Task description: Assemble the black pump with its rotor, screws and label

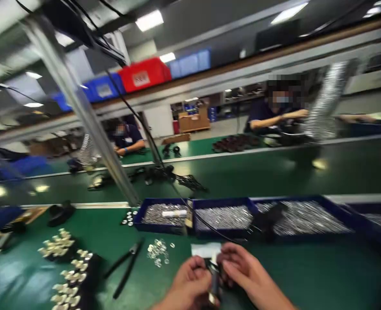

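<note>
Near the front of the green table (139,258), my left hand (193,280) is closed around a dark cylindrical part (215,282) with a metallic lower end. My right hand (242,269) is beside it, its fingers pinched at the part's upper end, where a small white piece shows. What the right fingertips hold is too small to name. Just behind the hands lies a white rectangular item (206,249). Small clear rings (158,252) are scattered left of my hands. Black-handled pliers (126,265) lie open farther left.
Blue trays (222,234) of small metal parts line the back edge. Groups of dark parts with cream tops (69,280) stand at left. A metal post (90,120) rises behind. Two people (129,137) work at the far bench; red and blue bins (145,75) sit overhead.
</note>
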The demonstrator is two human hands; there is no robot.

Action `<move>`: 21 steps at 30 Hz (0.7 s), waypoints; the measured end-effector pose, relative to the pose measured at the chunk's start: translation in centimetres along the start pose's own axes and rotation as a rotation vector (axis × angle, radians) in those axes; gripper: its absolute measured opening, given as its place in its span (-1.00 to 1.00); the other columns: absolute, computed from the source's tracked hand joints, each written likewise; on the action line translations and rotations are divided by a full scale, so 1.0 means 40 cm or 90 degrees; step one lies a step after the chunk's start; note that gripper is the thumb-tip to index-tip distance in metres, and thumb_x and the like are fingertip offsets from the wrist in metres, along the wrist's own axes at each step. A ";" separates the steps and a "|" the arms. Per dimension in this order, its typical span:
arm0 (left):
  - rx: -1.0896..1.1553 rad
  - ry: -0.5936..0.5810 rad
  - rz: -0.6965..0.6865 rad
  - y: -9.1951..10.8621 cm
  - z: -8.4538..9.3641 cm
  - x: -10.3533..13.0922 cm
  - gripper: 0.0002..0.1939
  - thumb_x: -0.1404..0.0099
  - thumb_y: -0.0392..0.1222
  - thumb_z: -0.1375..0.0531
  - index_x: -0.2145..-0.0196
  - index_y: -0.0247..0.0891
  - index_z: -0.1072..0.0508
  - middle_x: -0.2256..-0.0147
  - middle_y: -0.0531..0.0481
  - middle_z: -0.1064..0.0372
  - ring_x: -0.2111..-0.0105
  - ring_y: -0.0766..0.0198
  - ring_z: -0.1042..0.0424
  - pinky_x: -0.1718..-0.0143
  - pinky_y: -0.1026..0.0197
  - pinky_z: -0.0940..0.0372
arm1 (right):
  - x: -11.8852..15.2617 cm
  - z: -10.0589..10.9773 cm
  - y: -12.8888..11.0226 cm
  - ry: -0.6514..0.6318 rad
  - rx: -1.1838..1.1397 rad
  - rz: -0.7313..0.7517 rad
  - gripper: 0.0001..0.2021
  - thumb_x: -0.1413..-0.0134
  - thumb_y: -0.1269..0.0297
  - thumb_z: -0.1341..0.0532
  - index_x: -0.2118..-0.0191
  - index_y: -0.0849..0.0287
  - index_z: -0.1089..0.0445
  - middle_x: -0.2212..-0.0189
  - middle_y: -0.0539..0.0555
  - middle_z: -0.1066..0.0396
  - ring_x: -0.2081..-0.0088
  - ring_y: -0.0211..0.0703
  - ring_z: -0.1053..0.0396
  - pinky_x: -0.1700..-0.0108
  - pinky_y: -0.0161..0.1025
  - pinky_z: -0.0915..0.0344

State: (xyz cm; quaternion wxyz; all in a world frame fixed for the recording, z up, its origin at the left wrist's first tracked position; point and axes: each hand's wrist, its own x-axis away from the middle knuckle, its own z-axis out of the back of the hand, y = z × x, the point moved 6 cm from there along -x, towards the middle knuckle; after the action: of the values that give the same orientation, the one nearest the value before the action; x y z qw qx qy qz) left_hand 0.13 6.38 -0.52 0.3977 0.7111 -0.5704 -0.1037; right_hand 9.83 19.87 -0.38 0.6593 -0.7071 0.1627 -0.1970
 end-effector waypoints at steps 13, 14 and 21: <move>-0.086 -0.036 0.076 0.009 0.007 -0.006 -0.30 -0.15 -0.01 -0.60 0.10 -0.29 -0.19 0.16 -0.25 -0.53 0.26 0.24 -0.56 0.27 0.28 -0.48 | 0.000 -0.035 -0.002 -0.063 -0.080 0.034 -0.49 -0.18 -0.11 -0.45 -0.02 0.23 -0.57 0.28 0.11 -0.54 0.34 -0.23 -0.43 0.24 -0.24 -0.41; -0.090 -0.044 0.072 0.008 0.004 -0.006 -0.30 -0.16 -0.01 -0.59 0.10 -0.29 -0.19 0.18 -0.23 -0.53 0.26 0.23 -0.56 0.26 0.27 -0.48 | -0.001 -0.035 -0.005 -0.063 -0.080 0.033 -0.51 -0.17 -0.10 -0.45 0.00 0.22 -0.58 0.28 0.12 -0.55 0.35 -0.22 -0.44 0.24 -0.23 -0.42; -0.077 -0.085 0.073 0.006 -0.015 0.003 -0.28 -0.14 -0.03 -0.60 0.08 -0.28 -0.18 0.19 -0.25 -0.55 0.28 0.18 -0.58 0.32 0.27 -0.43 | -0.007 -0.030 -0.020 -0.077 -0.087 0.032 -0.62 -0.14 -0.02 -0.50 0.15 0.24 -0.64 0.35 0.10 -0.54 0.38 -0.26 -0.40 0.22 -0.25 -0.37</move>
State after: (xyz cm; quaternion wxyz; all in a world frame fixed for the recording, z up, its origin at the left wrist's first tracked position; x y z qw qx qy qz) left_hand 0.37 6.53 0.09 0.4061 0.6438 -0.6280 -0.1622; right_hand 8.97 19.02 0.48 0.6228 -0.7568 0.1534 -0.1257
